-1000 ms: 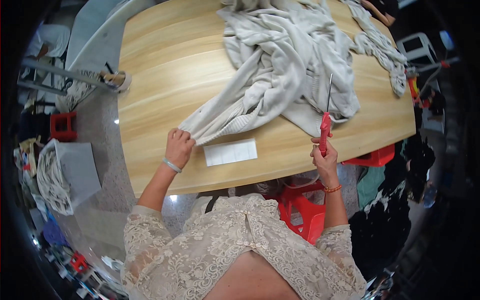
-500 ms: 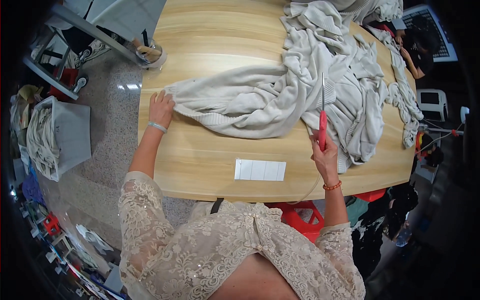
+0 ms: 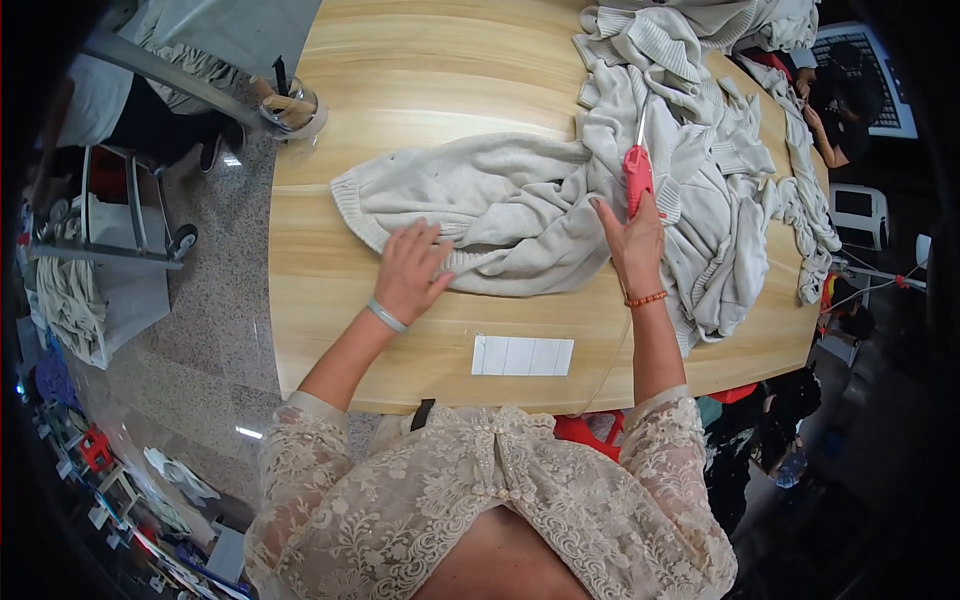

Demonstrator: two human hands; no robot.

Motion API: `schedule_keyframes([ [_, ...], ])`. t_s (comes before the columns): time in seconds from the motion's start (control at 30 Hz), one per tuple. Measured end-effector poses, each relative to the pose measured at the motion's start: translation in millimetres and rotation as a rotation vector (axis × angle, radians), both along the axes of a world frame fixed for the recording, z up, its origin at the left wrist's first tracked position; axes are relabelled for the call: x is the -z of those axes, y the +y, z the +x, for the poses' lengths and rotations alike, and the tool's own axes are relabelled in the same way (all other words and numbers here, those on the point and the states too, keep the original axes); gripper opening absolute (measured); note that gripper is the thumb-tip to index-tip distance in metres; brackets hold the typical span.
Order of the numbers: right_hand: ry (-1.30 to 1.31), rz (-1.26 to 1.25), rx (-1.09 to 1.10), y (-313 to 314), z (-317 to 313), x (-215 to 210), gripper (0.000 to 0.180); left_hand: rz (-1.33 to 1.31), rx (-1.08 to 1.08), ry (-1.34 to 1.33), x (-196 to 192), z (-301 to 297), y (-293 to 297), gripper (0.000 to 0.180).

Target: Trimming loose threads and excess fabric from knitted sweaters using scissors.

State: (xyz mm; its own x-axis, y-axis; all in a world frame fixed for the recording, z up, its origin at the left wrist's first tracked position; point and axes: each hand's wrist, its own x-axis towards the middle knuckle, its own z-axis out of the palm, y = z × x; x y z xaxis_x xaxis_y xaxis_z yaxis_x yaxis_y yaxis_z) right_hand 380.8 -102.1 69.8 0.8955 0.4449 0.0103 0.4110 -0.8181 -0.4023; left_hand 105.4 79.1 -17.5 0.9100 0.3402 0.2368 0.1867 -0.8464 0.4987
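An off-white knitted garment (image 3: 480, 215) lies spread across the table, its ribbed edge (image 3: 347, 205) toward the left. My left hand (image 3: 412, 268) rests on its near side, fingers spread and nothing gripped. A red-handled tool with a long thin metal nozzle (image 3: 637, 175) lies over the bunched fabric to the right, pointing away from me. At the handle's near end, my right hand (image 3: 635, 245) has its thumb stretched well apart from the handle. Some of its fingers are partly hidden beside the handle. A thin pale hose or cord (image 3: 607, 362) runs from near that wrist over the table's front edge.
More knitted pieces (image 3: 725, 250) are heaped at the right of the wooden table (image 3: 430, 50). A ruled white card (image 3: 522, 355) lies near the front. A clear jar (image 3: 305, 115) with tools stands at the left edge. Another person (image 3: 845, 100) sits at the far right.
My left hand has come from the ribbed edge rightward to the garment's near side. The red-handled tool and my right hand have moved farther away, and that thumb has spread from the handle.
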Motion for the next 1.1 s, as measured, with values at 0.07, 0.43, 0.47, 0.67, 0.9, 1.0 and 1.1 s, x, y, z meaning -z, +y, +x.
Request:
schedule_keyframes([
  [0.07, -0.044, -0.043, -0.023, -2.8, 8.6, 22.1, 0.059, -0.020, 0.086, 0.111, 13.8, 1.7, -7.7, 0.049],
  [0.43, 0.047, -0.138, 0.024, -11.4, 19.9, 56.1, 0.041, 0.002, 0.133, 0.164, 32.7, 9.0, -0.8, 0.052],
  [0.47, 0.053, -0.136, 0.024, -10.8, 19.2, 54.7, 0.041, 0.000, 0.135, 0.163, 32.7, 10.3, 0.1, 0.051],
  [0.67, 0.038, -0.125, 0.019, -10.7, 15.3, 62.8, 0.043, -0.009, 0.137, 0.168, 33.2, 13.6, 4.6, 0.049],
  [0.9, 0.048, -0.048, 0.025, -8.7, 24.5, 63.5, 0.049, 0.009, 0.138, 0.150, 28.1, 26.5, 13.6, 0.043],
  [1.0, -0.041, 0.061, 0.038, -31.2, 34.3, 58.8, 0.035, 0.047, 0.182, 0.088, 26.2, 53.3, 12.1, 0.037],
  [1.1, 0.057, 0.076, 0.120, -36.3, 41.4, 106.8, 0.035, 0.086, 0.178, 0.075, 48.3, 63.9, 22.2, 0.033],
])
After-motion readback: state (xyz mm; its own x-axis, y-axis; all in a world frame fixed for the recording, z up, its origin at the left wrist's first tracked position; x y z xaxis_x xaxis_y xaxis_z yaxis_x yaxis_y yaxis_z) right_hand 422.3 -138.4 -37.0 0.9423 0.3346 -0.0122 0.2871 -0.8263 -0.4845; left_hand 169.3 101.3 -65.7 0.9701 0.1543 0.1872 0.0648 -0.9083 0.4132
